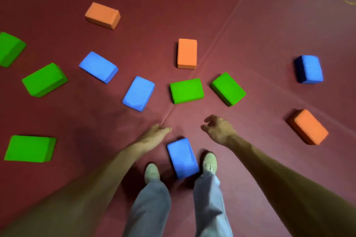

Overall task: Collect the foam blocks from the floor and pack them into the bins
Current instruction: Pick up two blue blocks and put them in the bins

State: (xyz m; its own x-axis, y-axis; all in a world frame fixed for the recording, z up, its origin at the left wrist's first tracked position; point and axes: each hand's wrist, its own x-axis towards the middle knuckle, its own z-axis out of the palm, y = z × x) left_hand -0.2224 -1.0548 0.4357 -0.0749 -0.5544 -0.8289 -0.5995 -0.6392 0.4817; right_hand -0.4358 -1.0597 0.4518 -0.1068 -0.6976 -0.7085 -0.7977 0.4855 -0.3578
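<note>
The nearest blue foam block [183, 158] lies flat on the floor [260, 44] between the person's two shoes [210, 160], its long axis running away from the body and tipped a little to the left at its far end. Both hands hang past that far end, so the block lies back toward the feet from the fingertips. The left hand [156, 132] is empty with its fingers nearly straight, just beside the far-left corner. The right hand [217, 131] is empty too, fingers loosely spread and curled, off the far-right corner. Neither touches the block, and they look about equally near. A grasp across the short sides would probably mean drawing both hands back. No bin is in view.
</note>
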